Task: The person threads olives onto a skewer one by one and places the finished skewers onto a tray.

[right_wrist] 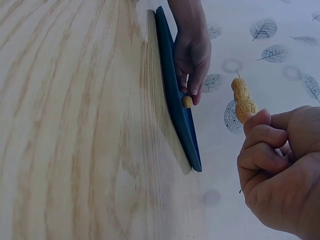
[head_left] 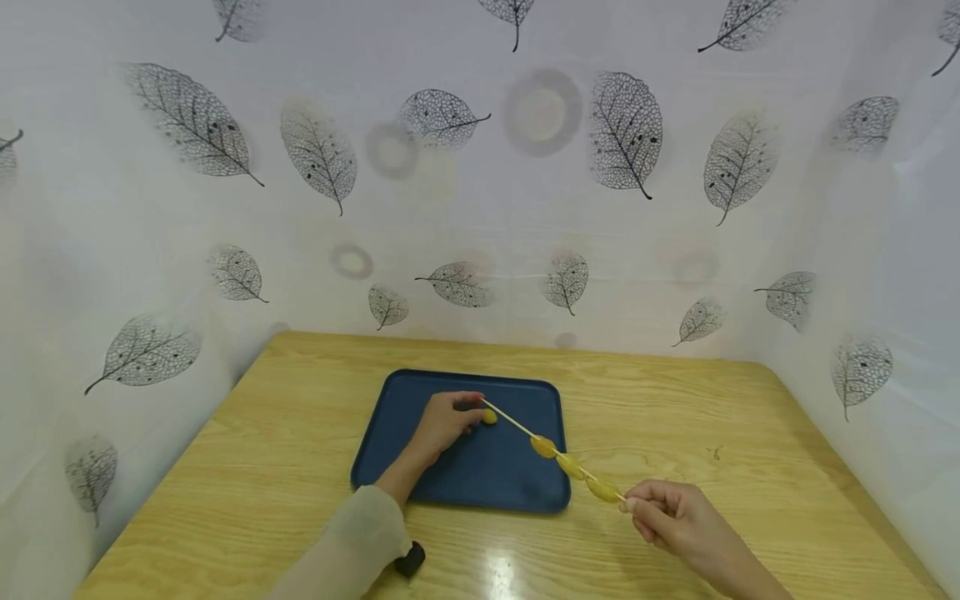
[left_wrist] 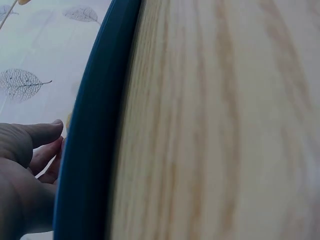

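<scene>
My right hand pinches the lower end of a thin wooden skewer. Three oblong yellow pieces are threaded along its lower half, close to my fingers; up close in the right wrist view, these pieces look rough and golden. The skewer slants up to the left, its bare tip near my left index finger in the head view. Over the dark blue tray, my left hand pinches a small round yellow ball at its fingertips. In the left wrist view, the tray's rim hides part of that hand.
The tray lies on a light wood-grain table. A small black object is beside my left sleeve. A white curtain printed with dark leaves surrounds the table's back and sides.
</scene>
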Available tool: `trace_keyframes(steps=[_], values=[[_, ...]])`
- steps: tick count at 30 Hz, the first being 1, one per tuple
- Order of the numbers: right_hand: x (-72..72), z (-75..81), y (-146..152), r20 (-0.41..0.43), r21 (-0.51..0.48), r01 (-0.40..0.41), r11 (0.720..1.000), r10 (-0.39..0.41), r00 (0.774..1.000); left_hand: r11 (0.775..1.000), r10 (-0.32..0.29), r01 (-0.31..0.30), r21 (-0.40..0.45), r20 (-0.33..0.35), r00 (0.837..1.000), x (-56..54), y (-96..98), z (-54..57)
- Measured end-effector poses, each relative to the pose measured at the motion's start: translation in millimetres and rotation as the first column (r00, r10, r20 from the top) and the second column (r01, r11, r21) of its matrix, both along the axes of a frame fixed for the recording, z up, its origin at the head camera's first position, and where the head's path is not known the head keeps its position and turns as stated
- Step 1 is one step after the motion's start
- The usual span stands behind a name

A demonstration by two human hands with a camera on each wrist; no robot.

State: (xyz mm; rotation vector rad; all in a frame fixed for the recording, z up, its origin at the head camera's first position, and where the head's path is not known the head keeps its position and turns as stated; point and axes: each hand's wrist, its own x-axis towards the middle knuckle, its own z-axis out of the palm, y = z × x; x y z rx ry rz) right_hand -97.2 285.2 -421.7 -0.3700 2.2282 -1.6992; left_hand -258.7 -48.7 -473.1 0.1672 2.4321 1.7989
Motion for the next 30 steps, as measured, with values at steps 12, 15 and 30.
trace_keyframes(steps=[12,15,30], values=[[-0.4,0.4,-0.2,0.011,0.006,0.010,1.000,-0.010,1.000,0.978,-0.075,0.061,-0.199,-0.065,0.995,-2.7,2.3,-3.9],[-0.5,1.0,-0.3,0.013,0.004,0.008,1.000,-0.008,1.000,0.954,-0.085,0.047,-0.298,-0.115,0.990,-1.9,4.8,-3.2],[-0.5,-1.0,1.5,0.006,-0.006,0.010,1.000,-0.010,1.000,0.994,-0.042,0.030,-0.106,-0.119,0.992,5.2,6.4,2.1]])
